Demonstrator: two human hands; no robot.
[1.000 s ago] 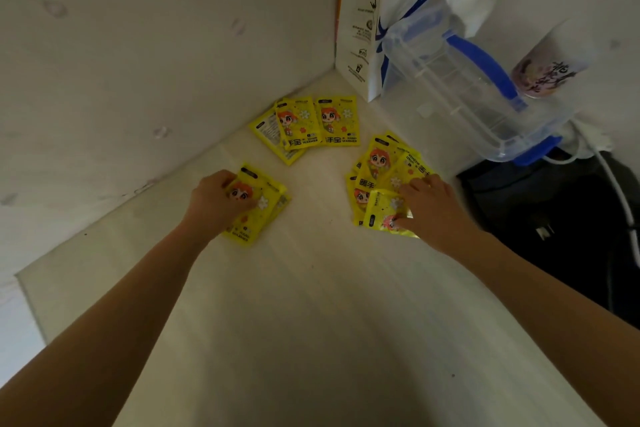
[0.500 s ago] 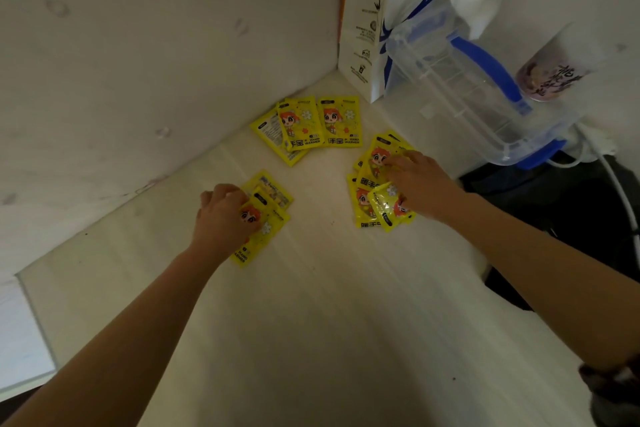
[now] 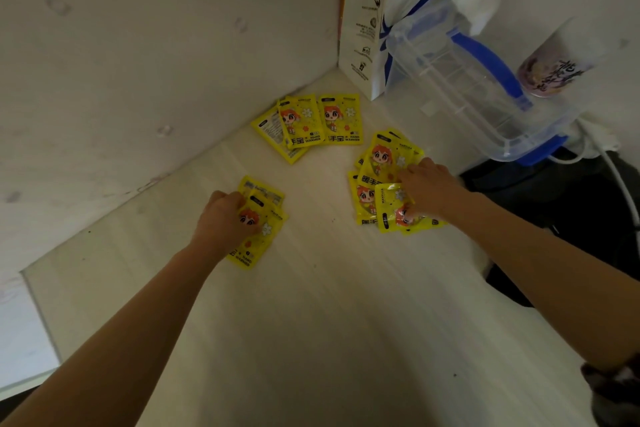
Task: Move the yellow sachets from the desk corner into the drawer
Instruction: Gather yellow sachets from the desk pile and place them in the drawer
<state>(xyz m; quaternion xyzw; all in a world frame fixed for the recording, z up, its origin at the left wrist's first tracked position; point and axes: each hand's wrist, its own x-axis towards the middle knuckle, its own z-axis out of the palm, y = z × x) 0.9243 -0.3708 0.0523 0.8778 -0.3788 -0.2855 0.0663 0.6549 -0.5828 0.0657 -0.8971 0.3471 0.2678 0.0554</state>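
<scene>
Head view: a grip is kept by the left hand [image 3: 225,218] on a small stack of yellow sachets [image 3: 258,222], fingers curled; one sachet [image 3: 394,208] is pinched by the right hand [image 3: 427,189]. Three groups lie near the paper bag [image 3: 367,28], perhaps eleven sachets. No drawer is seen; none stowed.

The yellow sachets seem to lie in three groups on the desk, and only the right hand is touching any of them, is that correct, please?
Not quite: in the head view both hands touch the yellow sachets. The left hand grips one group and the right hand rests on another.
</scene>
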